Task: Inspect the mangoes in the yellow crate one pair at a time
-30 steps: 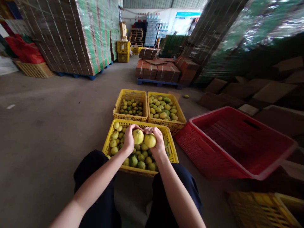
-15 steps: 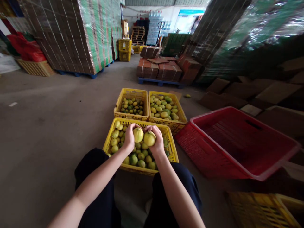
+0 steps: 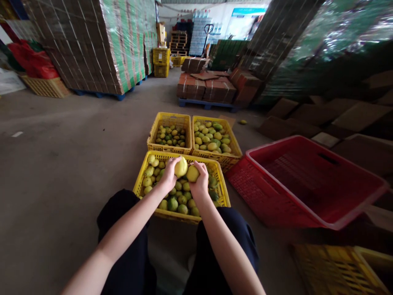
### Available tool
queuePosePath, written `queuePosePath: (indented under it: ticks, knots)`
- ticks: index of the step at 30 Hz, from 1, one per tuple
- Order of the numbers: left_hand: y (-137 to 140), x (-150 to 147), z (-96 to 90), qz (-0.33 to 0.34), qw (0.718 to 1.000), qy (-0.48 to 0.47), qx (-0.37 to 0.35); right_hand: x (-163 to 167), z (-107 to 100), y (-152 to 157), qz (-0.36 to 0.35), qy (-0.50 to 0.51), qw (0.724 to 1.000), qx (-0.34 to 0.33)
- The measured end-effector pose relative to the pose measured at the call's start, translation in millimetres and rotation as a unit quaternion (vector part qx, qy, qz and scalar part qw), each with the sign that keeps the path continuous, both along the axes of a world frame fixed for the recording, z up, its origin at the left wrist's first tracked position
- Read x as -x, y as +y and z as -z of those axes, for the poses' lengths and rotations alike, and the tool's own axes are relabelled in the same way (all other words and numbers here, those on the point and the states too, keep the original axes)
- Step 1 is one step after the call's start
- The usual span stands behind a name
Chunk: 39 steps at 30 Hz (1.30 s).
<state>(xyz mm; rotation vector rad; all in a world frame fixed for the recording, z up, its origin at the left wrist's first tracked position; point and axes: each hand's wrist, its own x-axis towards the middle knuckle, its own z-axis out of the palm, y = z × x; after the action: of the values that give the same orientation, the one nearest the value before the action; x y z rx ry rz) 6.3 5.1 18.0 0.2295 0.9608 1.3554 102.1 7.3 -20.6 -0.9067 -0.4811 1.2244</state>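
Observation:
My left hand [image 3: 169, 175] is closed around a yellow lemon [image 3: 181, 166]. Close beside it, my right hand [image 3: 201, 177] grips another lemon [image 3: 193, 173], greenish yellow. Both hands are above the near yellow crate [image 3: 184, 219], which holds many lemons [image 3: 172, 204], some yellow and some green. Behind it, touching or nearly so, stand a left yellow crate [image 3: 150, 141] with smaller green and yellow fruit and a right yellow crate [image 3: 236, 149] with larger yellow and green fruit. My forearms and hands cover part of the near crate.
A red crate [image 3: 276, 196] sits tilted to the right, with another yellow crate [image 3: 331, 266] at lower right. Flat cardboard [image 3: 313, 114] lies beyond it. One fruit [image 3: 243, 122] is on the floor. Stacked cartons on a blue pallet [image 3: 207, 103] stand ahead; wrapped stacks [image 3: 129, 53] rise at left.
My left hand has raised and turned its lemon slightly. The right hand has rotated its lemon and shifted a little. The hands are still close together above the near crate.

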Motion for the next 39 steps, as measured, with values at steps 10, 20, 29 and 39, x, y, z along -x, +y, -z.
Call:
queuePosePath:
  ticks: [10, 20, 29, 39]
  knots:
    - [3.8, 7.8, -4.0, 0.066, 0.99, -0.065, 0.103, -7.6, 0.6, 9.6, -0.002, 0.066, 0.995, 0.073]
    - [6.1, 7.7, 0.4, 0.063, 0.987, -0.085, 0.118, -15.7, 21.0, 20.0, -0.079, 0.093, 0.985, 0.125]
    - [9.8, 15.0, -6.7, 0.041, 0.968, -0.197, 0.153, -16.0, 17.3, 24.4, -0.091, 0.128, 0.977, 0.145]
    - [6.5, 14.5, 2.7, 0.094, 0.978, -0.141, 0.125, -17.3, 19.2, 24.9, -0.103, 0.129, 0.975, 0.147]
